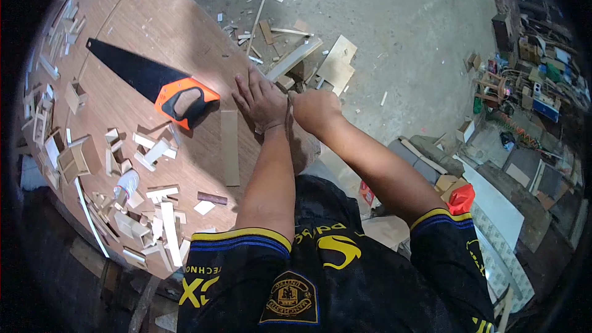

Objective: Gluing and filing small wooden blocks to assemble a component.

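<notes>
My left hand (261, 102) lies palm down at the right edge of the brown wooden table (148, 9), its fingers stretched out and slightly apart. Right beside it, just past that edge, my right hand (317, 111) is closed in a fist with the thumb side toward the left hand. Whatever the fist grips is hidden. A handsaw (213, 92) with a black blade and an orange and black handle rests on the table to the left, apart from both hands. Between the saw handle and my left forearm lies a narrow flat wood strip (229, 159).
Small box-like wood pieces (132, 225) and offcuts crowd the table's left and near side, around a small bottle (127, 184). A dark short stick (212, 198) lies nearby. Boards and scraps (338, 65) litter the concrete floor ahead. Clutter (542, 92) lines the far right.
</notes>
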`<action>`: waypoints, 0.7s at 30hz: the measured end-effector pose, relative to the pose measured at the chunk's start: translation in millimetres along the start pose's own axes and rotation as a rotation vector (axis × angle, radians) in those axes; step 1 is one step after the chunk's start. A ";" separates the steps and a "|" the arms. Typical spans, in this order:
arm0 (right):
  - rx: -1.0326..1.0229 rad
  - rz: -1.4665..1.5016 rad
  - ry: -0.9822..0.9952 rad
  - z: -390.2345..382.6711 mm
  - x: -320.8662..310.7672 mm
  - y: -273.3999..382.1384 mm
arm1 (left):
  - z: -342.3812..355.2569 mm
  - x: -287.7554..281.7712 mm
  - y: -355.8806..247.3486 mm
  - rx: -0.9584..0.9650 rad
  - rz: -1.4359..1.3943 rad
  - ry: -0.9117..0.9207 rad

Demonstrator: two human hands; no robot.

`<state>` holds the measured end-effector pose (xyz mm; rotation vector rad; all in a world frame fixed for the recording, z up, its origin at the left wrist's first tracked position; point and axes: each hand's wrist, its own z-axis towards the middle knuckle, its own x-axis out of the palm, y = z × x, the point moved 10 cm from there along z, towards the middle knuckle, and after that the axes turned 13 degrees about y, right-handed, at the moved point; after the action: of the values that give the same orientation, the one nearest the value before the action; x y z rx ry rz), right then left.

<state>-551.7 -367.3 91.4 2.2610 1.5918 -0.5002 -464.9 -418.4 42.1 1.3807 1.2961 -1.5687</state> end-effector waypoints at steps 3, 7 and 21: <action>-0.002 0.032 0.016 -3.1 -4.2 -7.1 | 2.0 -8.7 -1.4 -0.047 -0.063 0.026; 0.005 0.203 -0.007 -23.2 -1.7 -6.8 | 0.5 -13.1 -0.4 -0.046 -0.082 -0.004; -0.010 0.183 -0.216 -15.6 -3.4 2.0 | 2.7 -5.1 -2.3 0.027 -0.085 -0.048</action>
<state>-549.5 -363.6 106.9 2.2317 1.2668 -0.6587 -466.8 -420.9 47.5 1.3117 1.3247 -1.6719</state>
